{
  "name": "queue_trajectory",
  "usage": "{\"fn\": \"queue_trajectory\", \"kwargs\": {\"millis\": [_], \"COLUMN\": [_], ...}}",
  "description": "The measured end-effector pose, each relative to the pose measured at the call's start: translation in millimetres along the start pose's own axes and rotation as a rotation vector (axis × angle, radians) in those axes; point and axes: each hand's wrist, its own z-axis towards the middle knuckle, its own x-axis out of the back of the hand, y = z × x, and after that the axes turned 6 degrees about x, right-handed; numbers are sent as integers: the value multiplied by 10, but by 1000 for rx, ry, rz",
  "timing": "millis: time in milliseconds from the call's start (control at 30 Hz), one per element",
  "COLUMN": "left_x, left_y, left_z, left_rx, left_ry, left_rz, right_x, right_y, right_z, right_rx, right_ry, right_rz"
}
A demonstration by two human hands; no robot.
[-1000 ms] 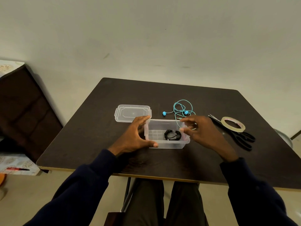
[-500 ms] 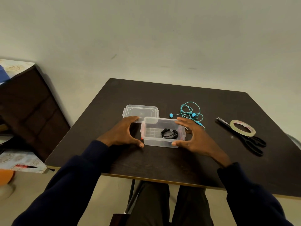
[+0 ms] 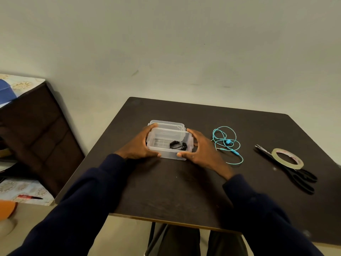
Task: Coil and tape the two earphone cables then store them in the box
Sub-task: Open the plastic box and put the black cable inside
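We are clasping the box (image 3: 171, 155) by its 2 ends, left hand (image 3: 137, 146) and right hand (image 3: 201, 150) curled round it. The black earphone (image 3: 178, 145) is lying inside, the blue earphone (image 3: 226, 143) loose toward the right edge of the table (image 3: 184, 191).

long dark navy sleeves, soft and loosely creased, cover both arms to the wrists: left sleeve (image 3: 83, 200), right sleeve (image 3: 267, 217). the left hand (image 3: 138, 147) and right hand (image 3: 203, 153) are bare. dark grey trousers (image 3: 181, 242) cover the legs.
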Motion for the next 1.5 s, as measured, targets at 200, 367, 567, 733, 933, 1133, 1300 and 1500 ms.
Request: {"fn": "queue_trajectory", "kwargs": {"millis": [200,367,567,733,933,1133,1300,1500], "left_x": [90,90,48,57,56,29,56,69], "left_y": [-58,-53,6,76,268,367,396,105], "left_z": [112,126,101,142,261,298,250,39], "left_rx": [-55,-101,-40,-3,73,125,138,36], "left_ry": [46,142,101,84,190,58,130,257], "left_rz": [94,180,14,-162,-325,-409,-374,-159], "right_x": [-113,-10,33,-81,-107,-96,-3,442], "right_y": [-5,122,215,181,173,144,170,410], "right_z": [164,27,-18,30,59,90,-17,-406], "right_rx": [-48,-60,-92,-96,-82,-51,-89,-25], "right_ry": [23,60,-58,-49,-18,44,14,331], "right_rz": [110,227,252,336,294,284,231,-183]}}
